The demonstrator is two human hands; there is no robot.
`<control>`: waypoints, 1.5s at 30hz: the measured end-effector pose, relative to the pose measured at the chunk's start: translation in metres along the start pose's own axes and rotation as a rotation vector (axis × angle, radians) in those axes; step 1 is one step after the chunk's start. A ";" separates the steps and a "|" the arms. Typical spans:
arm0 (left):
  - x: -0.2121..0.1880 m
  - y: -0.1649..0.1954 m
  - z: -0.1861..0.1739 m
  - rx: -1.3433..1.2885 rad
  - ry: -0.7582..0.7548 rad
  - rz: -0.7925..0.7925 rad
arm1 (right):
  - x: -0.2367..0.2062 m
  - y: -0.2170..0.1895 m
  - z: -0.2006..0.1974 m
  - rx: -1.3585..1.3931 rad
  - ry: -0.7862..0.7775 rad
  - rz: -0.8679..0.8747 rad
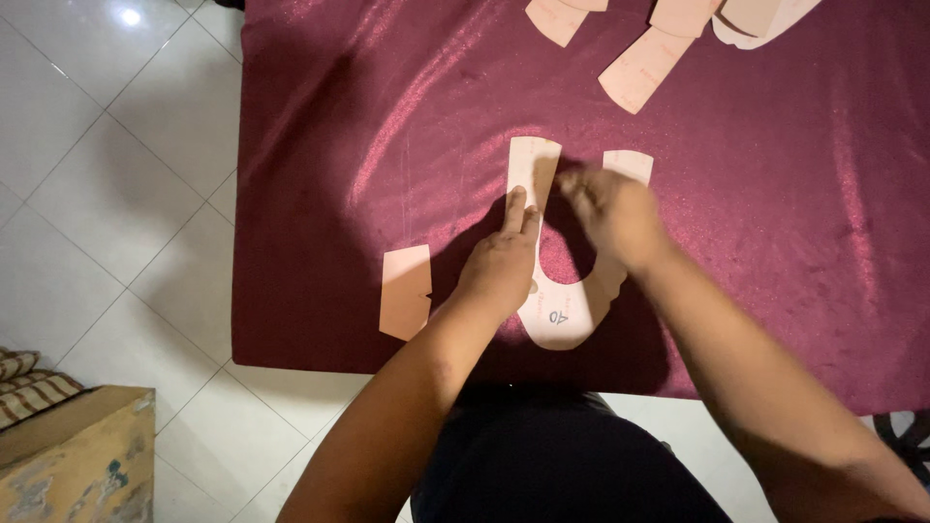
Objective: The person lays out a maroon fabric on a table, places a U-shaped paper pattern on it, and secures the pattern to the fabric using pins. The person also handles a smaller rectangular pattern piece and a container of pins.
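A dark red satin cloth (387, 116) covers the table and takes up most of the view, with white floor tiles (107, 194) to the left and a worn wooden box (77, 455) at the lower left corner. In the middle of the cloth lies a pale U-shaped card pattern piece (562, 315), its two arms pointing away from the person. The left hand (499, 266) lies flat on the piece's left arm, fingers stretched out and pressing down, gripping nothing. The right hand (610, 213) sits over the right arm of the piece, blurred, so I cannot tell whether its fingers pinch the card or merely rest on it. Holding the piece well seems to call for broad, even pressure, since satin looks slippery. A smaller card piece (405, 291) lies just left, and more pattern pieces (644, 68) lie along the far edge.
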State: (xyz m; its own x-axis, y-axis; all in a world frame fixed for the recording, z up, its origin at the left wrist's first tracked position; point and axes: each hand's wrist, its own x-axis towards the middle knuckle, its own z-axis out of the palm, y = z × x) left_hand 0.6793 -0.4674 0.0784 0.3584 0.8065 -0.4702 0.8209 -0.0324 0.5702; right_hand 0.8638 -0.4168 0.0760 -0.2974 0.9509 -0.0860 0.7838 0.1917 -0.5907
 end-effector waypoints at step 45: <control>-0.006 0.015 -0.004 0.009 -0.085 -0.099 | -0.115 0.027 0.000 -0.110 -0.049 0.123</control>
State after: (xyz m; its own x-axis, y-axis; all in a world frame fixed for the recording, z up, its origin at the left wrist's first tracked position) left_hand 0.6877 -0.4700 0.0929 0.3116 0.7531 -0.5795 0.8577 0.0395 0.5126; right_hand 0.9191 -0.5212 0.0706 -0.2202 0.9562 -0.1929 0.8698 0.1029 -0.4826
